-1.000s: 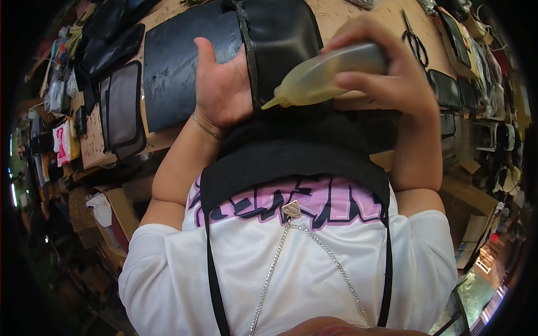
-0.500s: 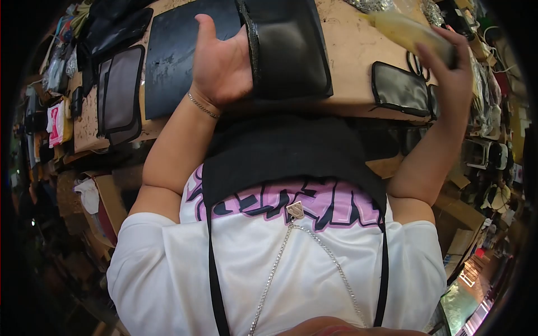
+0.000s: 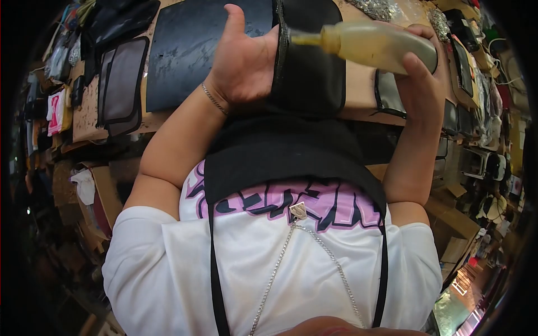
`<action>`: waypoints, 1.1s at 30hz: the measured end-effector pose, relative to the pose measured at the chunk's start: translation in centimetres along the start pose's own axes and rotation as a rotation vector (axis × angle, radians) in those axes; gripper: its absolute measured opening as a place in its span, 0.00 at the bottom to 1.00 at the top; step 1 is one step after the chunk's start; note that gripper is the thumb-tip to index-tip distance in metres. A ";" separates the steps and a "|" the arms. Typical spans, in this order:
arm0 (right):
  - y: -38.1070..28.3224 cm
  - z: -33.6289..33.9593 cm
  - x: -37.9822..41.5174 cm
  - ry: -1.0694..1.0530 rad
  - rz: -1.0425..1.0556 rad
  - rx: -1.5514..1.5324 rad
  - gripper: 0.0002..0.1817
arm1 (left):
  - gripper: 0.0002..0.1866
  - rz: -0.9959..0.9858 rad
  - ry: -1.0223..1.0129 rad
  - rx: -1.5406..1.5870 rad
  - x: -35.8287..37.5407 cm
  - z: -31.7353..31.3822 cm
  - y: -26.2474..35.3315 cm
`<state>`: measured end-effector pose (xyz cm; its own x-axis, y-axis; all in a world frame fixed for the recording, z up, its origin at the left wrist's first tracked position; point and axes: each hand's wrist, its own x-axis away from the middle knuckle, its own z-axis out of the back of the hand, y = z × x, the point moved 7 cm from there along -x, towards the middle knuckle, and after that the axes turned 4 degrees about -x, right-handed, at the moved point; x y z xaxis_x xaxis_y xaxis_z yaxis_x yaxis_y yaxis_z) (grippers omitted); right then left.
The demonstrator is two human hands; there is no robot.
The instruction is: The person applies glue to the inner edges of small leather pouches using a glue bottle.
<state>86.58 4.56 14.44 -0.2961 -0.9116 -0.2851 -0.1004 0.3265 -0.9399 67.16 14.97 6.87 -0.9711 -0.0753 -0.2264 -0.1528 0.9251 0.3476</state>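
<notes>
My right hand is wrapped round a translucent squeeze bottle of yellowish liquid. The bottle lies sideways, its nozzle pointing left above the near-left edge of a black leather-like piece. My left hand is palm up with the thumb stretched out. Its fingers disappear under the raised left edge of that piece and bear it up. Along this edge runs a rough dark strip. Under my left hand a larger black sheet with scuffed marks lies on the workbench.
Grey panels with black borders lie on the workbench at left. A smaller bordered panel is partly behind my right wrist. Black material is heaped at the far left, and clear plastic packets sit at the back right.
My right hand has brought the bottle left, from the right side to over the black piece. My left hand and the piece have shifted slightly right.
</notes>
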 end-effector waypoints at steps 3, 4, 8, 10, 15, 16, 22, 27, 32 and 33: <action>0.4 -2.6 -0.1 -0.120 0.031 0.056 0.21 | 0.66 0.007 0.017 0.042 -0.4 -0.5 -0.3; 1.0 -2.4 0.1 -0.090 0.026 0.137 0.21 | 0.67 0.014 0.014 0.066 -0.6 -0.9 -0.4; 1.8 -1.9 0.4 0.017 0.002 0.280 0.20 | 0.69 0.053 0.142 -0.056 -0.5 -1.3 -0.8; 1.6 -1.8 0.3 0.039 0.042 0.300 0.20 | 0.69 0.050 0.271 -0.133 -0.4 -1.8 -0.8; 1.6 -2.5 0.2 0.031 0.031 0.303 0.19 | 0.68 0.044 0.241 -0.143 -0.4 -1.5 -0.6; 1.6 -2.6 0.2 0.023 0.035 0.312 0.19 | 0.68 0.033 0.294 -0.161 -0.3 -1.6 -0.5; 1.8 -3.2 0.5 -0.009 0.004 0.356 0.19 | 0.67 -0.025 -0.072 0.073 -0.7 -1.9 -0.2; 1.7 -4.1 1.1 -0.087 -0.006 0.403 0.21 | 0.68 -0.015 0.189 -0.070 -0.4 -1.7 -0.1; 1.2 -6.0 2.2 -0.198 0.038 0.396 0.22 | 0.69 -0.043 0.340 -0.181 -0.1 -1.4 0.5; 0.7 -5.9 2.1 -0.236 0.085 0.438 0.23 | 0.69 -0.048 0.334 -0.186 0.1 -1.0 0.7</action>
<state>80.27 4.33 14.31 -0.0583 -0.9344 -0.3515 0.3380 0.3128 -0.8877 66.82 15.26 7.99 -0.9637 -0.2618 0.0516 -0.2000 0.8368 0.5097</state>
